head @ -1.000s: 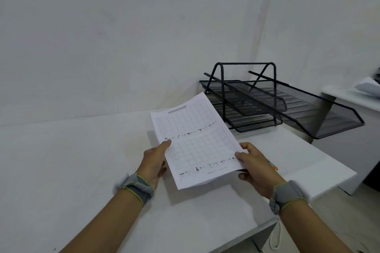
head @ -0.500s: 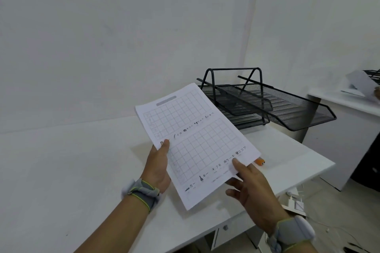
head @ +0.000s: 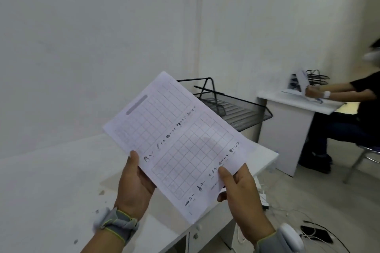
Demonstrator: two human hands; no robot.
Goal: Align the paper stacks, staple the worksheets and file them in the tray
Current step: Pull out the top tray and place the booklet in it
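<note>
White worksheet (head: 181, 146) — pale grid pattern, black characters; black mesh tray (head: 236, 112); grey wristbands (head: 117, 225).

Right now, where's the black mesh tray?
In the head view the black mesh tray sits at the desk's far right end near the wall corner, right of centre, partly hidden behind the worksheets held up in both hands.

Grey, yellow-edged wristbands (head: 117, 224); bare forearms.
</note>
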